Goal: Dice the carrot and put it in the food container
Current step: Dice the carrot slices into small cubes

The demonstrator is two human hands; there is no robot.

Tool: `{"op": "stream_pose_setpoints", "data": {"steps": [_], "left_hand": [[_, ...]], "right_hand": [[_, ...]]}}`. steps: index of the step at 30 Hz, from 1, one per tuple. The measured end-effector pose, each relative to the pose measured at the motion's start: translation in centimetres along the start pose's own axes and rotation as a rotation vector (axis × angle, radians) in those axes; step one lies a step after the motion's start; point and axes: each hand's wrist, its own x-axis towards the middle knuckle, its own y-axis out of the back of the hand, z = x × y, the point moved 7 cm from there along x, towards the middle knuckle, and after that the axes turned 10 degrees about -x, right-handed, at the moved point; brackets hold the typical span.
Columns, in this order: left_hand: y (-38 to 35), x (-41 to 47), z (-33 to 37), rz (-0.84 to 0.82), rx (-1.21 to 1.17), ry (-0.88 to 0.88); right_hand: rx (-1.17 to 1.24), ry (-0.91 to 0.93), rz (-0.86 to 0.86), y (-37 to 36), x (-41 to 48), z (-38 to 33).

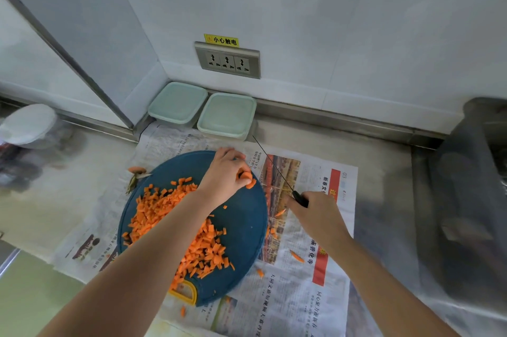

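A round dark-blue cutting board (244, 226) lies on newspaper and carries a wide heap of diced carrot (164, 207). My left hand (223, 176) pinches a small carrot piece (248, 178) at the board's far right edge. To the right of the board, my right hand (317, 215) grips the black handle of a thin knife (274, 166), whose blade points away toward the wall. Two lidded pale-green food containers (227, 115) (178, 102) stand against the wall behind the board.
Newspaper (310, 295) covers the steel counter, with stray carrot bits (297, 256) on it. A carrot top and stalk (135, 174) lie left of the board. A wall socket (227, 60) is above the containers. A blurred dark object (466, 199) stands at right, a jar (30, 128) at left.
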Motion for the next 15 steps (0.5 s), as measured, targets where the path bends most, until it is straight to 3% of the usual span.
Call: {"op": "stream_pose_setpoints", "data": {"steps": [6,12,15], "left_hand": [[0.9,-3.3,0.7,0.167,-0.093,-0.010],[-1.8,-6.8,1.7,-0.033,-0.189,0.038],[-2.1,-7.6,1.9,-0.029,-0.195,0.050]], "right_hand": [[0.003,0.017,0.015,-0.2,-0.3,0.1],[0.020,0.035,0.006,-0.8,-0.9,0.0],[0.029,0.038,0.015,-0.9,-1.1,0.3]]}}
